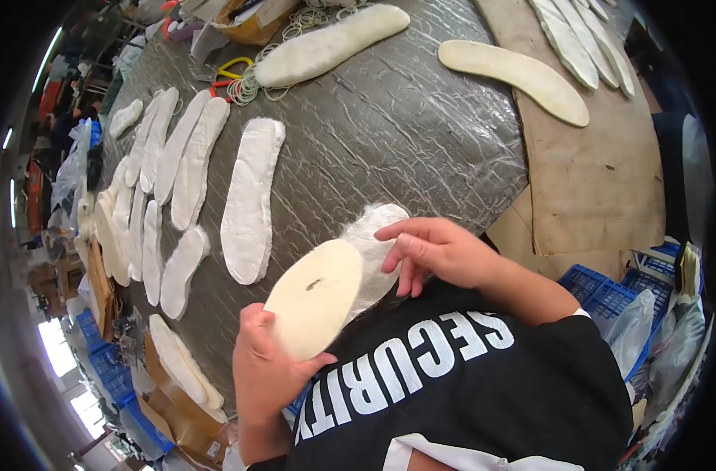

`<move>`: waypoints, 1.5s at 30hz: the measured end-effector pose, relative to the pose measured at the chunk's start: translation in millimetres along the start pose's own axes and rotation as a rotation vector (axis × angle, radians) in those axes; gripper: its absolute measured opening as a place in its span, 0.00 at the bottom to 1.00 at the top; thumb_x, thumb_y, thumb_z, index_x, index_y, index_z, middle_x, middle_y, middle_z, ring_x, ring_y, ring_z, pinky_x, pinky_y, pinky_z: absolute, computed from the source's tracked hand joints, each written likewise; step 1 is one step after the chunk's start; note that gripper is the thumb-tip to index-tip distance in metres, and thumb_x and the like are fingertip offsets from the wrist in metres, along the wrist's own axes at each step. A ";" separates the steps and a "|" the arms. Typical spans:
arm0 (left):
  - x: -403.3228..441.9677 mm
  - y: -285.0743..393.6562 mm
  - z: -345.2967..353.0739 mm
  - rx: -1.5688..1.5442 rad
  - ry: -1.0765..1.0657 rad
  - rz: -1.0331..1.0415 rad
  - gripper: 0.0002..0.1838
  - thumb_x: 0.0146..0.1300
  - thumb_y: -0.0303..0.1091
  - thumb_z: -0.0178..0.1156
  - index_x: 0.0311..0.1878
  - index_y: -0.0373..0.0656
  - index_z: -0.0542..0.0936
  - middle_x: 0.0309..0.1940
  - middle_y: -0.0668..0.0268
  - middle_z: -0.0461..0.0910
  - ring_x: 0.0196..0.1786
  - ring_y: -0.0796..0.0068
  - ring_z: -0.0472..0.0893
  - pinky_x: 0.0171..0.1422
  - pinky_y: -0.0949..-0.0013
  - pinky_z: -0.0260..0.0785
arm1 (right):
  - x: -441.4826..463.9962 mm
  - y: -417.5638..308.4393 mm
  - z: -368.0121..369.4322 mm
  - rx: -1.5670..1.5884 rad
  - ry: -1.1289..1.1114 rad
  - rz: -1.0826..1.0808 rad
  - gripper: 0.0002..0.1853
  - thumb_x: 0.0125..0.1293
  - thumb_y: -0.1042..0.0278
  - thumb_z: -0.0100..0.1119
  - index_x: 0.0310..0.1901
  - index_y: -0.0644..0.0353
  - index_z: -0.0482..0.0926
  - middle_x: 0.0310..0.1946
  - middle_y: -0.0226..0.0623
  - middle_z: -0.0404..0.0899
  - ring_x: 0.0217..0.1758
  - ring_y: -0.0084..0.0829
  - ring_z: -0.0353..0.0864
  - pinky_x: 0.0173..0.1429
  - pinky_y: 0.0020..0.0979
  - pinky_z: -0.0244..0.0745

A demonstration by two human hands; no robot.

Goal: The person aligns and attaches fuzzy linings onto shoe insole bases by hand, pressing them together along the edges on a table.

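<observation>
My left hand [271, 353] grips a cream insole [317, 310] by its edge, thumb on one side and fingers on the other. A small dark mark shows on its upper face. Partly behind it lies a white fluffy insole [369, 235] at the table's near edge, its lower part covered. Over that white insole's right side hovers my right hand [432, 251], fingers apart and holding nothing. I cannot tell whether its fingertips touch the insole. Farther left, a single white insole [249, 200] rests on the table.
Several white insoles [189, 153] lie in rows on the grey sheeted table [389, 118]. A long fleecy insole [334, 45] sits beside tangled cord and scissors [234, 69]. Another cream insole [515, 77] overlaps brown cardboard [597, 180]. Blue crates [601, 294] stand at right.
</observation>
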State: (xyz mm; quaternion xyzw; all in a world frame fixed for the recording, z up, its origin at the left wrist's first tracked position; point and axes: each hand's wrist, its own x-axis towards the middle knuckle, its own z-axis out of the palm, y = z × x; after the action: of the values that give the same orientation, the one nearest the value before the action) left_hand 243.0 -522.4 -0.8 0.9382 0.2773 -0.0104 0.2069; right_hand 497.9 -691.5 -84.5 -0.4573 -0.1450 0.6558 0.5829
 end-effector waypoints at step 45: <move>51.3 18.8 38.9 -0.142 -0.139 0.173 0.36 0.42 0.39 0.79 0.57 0.35 0.80 0.52 0.51 0.77 0.50 0.50 0.78 0.54 0.55 0.73 | -0.3 1.4 -25.5 -0.363 0.217 -0.068 0.19 0.77 0.74 0.42 0.65 0.72 0.72 0.29 0.42 0.80 0.24 0.31 0.84 0.33 0.32 0.80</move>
State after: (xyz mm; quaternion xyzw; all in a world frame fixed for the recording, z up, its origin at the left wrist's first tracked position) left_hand 299.9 -525.5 -36.0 0.9386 0.1803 -0.0379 0.2916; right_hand 516.6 -700.9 -99.1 -0.6176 -0.2125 0.5457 0.5250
